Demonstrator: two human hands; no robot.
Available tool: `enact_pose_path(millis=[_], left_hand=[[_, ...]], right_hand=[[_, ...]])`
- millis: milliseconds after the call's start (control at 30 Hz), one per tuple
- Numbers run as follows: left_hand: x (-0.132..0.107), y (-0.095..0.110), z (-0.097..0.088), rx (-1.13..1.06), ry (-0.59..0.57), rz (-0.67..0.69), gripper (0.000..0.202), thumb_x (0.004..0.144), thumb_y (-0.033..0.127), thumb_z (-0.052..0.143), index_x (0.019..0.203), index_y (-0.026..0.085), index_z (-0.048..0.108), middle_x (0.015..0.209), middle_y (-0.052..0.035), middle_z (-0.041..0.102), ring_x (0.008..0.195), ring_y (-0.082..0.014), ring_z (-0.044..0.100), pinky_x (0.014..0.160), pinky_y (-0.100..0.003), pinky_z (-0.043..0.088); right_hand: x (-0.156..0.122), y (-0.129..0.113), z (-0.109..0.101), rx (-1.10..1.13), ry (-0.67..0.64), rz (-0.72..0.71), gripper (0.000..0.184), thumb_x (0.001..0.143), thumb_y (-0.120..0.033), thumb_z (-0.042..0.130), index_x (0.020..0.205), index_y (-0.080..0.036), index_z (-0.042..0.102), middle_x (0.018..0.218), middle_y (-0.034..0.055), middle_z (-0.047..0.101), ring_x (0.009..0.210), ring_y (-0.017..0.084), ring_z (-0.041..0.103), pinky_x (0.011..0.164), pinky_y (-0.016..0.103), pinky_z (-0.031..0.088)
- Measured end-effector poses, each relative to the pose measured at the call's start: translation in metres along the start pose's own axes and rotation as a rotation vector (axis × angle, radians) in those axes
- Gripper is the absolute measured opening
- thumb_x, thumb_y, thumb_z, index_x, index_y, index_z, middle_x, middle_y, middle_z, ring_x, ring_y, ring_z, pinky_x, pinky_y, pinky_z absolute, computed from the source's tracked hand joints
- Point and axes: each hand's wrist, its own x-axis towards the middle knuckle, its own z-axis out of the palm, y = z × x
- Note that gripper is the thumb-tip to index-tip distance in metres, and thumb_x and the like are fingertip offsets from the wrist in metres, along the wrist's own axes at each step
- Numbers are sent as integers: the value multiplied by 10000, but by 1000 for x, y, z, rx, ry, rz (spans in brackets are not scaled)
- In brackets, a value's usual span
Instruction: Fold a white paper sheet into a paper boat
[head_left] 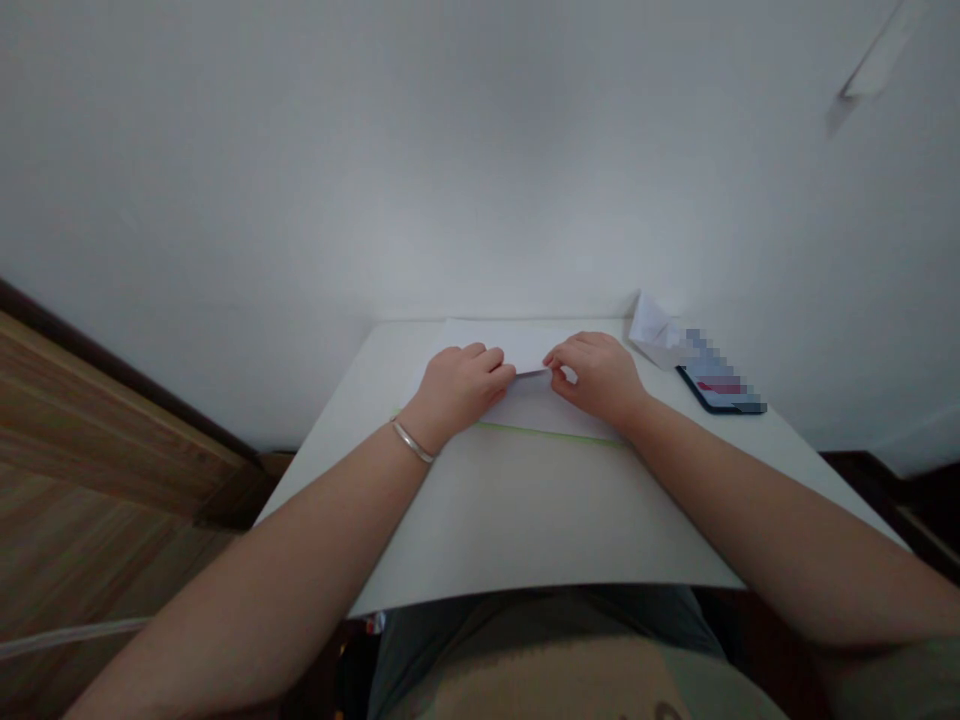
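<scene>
A white sheet of paper (532,407) lies on the white table (555,510), with a raised edge between my hands. My left hand (465,385) is closed on the left part of that edge, thumb and fingers pressed together. Thumb and forefinger of my right hand (596,375) pinch the same edge a little to the right. A thin green strip (555,432) runs along the near side beneath the paper; what it belongs to is hidden. The sheet's outer ends are partly covered by my hands.
A folded white paper piece (654,330) stands at the table's back right, beside a dark-edged phone (720,380) with a blurred screen. The white wall (480,180) rises right behind the table. Wooden furniture (105,470) is at the left.
</scene>
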Motion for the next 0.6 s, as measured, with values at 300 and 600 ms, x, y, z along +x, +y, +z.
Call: enact_pose_path(millis=[300,600], left_hand=[[-4,-6,3,4,12,-29,138,882,238,514,789,201,609,786,-35,602,692,-166,511,492,-292,227],[-1,1,1,-39,-30,-4,146,907,258,511,818,200,611,793,-28,608,701,-168,523,499,-289,270]], right_hand=[[-4,6,0,-45,-13,164,139,769,-175,528,841,-215,640,878,44,714,862,215,622,679,312,415],[0,-9,-4,11,-23,-106,129,870,-254,512,874,-209,633,949,43,707,898,206,592,750,317,417]])
